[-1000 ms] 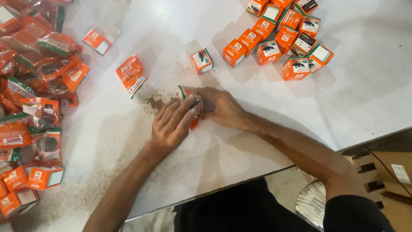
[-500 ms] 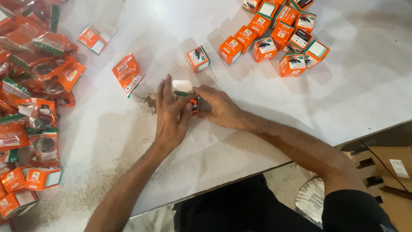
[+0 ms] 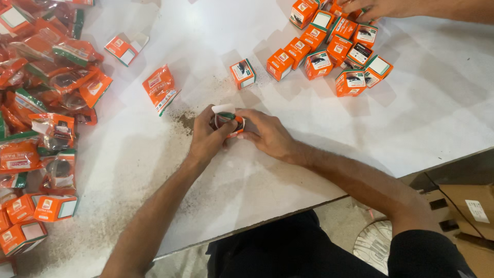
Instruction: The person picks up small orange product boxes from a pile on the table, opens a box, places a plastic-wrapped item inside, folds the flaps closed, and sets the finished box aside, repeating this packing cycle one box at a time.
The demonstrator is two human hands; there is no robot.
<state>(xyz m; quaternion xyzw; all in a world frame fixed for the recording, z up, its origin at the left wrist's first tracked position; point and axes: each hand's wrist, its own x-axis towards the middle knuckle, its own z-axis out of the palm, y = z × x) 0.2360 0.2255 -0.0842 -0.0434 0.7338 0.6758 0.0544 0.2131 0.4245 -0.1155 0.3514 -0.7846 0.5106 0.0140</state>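
**Both hands closed on one small carton, mid-table**

Left hand [image 3: 206, 138] and right hand [image 3: 267, 135] meet on a small orange carton [image 3: 229, 121]. Both pinch it from opposite sides, fingers curled in, not spread. The carton's white flap [image 3: 223, 108] stands up open at the top, probably why it's gripped by the sides: leaves the mouth free. Dark content with a green edge shows in the opening; can't tell what it is. Carton sits low over the white table [image 3: 411, 118]; whether it touches the surface, can't tell.

Relative to the held carton:
- Just beyond it, a patch of dark grit [image 3: 186, 121] on the table.
- Further beyond, a lone closed orange carton [image 3: 243, 73] standing apart.
- Beyond and left, a flat orange pouch [image 3: 160, 88], and a second flat pack [image 3: 126, 47] further out.
- Far left, a heap of orange plastic pouches [image 3: 46, 98], loosely piled, within reach of the left hand.
- Near left, a few closed cartons [image 3: 55, 207] by the table edge.
- Beyond and right, a cluster of closed orange cartons [image 3: 337, 54], touching each other. Another person's hand [image 3: 383, 7] rests at its far side.
- Near right, below table level, brown cardboard boxes [image 3: 468, 206].
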